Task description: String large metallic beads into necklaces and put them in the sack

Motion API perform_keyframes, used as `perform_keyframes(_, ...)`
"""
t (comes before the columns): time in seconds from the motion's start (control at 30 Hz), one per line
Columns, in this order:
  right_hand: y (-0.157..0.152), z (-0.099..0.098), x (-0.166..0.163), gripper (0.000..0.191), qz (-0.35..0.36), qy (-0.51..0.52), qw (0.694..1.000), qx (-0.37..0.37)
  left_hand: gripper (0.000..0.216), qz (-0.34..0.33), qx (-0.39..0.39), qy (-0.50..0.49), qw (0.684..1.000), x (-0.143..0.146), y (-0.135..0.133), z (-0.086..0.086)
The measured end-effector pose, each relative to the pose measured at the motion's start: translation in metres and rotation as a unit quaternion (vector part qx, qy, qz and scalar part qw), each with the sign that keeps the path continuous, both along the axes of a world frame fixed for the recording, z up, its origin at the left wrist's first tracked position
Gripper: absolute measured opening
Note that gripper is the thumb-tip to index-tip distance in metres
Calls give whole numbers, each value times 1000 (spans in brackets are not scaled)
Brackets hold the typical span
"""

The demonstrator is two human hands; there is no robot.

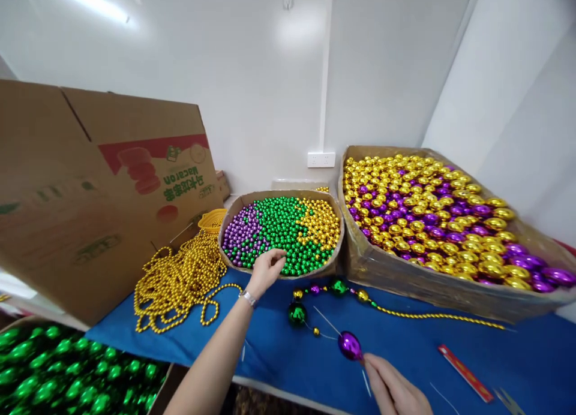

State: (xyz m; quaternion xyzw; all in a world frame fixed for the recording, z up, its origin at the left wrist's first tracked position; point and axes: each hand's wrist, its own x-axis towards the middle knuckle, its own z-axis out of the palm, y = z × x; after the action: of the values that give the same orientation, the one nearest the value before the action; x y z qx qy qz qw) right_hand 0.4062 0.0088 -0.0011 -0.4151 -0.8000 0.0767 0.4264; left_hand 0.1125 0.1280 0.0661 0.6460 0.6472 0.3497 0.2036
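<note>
My left hand (269,270) is over the near rim of a cardboard box (220,247) of small purple, green and gold beads (288,229). Its fingers are pinched together, and what they hold, if anything, is too small to make out. With thumb and finger, my right hand (393,386) grips the lower end of a large shiny purple bead (350,345). Thin pale string joins this bead to a strand with a small gold bead (316,331), a large green bead (297,313) and several others. The strand ends in a gold bead chain (441,315) lying rightward on the blue cloth.
A large box (369,259) of gold and purple beads stands at right. Left are a pile of gold bead chains (180,283), a tall carton (148,187) and a low box of green beads (58,367). A red strip (465,373) and small scissors (508,400) lie at front right.
</note>
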Motion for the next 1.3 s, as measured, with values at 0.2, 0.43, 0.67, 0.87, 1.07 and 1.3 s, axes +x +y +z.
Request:
perform_keyframes(0.2,-3,9,-10,24,-40,10,999,32,26,-141,-121,-556,810,41,-45,-3)
perform_keyframes(0.43,-5,14,-9,25,-42,7,998,35,20,-141,-169,-636,740,58,-62,-6)
perform_keyframes(0.67,-5,13,-11,27,-41,9,998,45,20,-131,-177,-659,719,64,-67,-8)
perform_keyframes(0.87,-6,12,-9,29,-54,8,998,42,22,-137,-173,-661,717,66,-67,-10)
perform_keyframes(1.07,-5,8,-4,27,-55,-15,996,62,20,-149,-157,-653,726,67,-70,-12)
perform_keyframes(1.3,-5,-1,-2,25,-60,-23,995,74,23,-162,-127,-582,787,68,-72,-11)
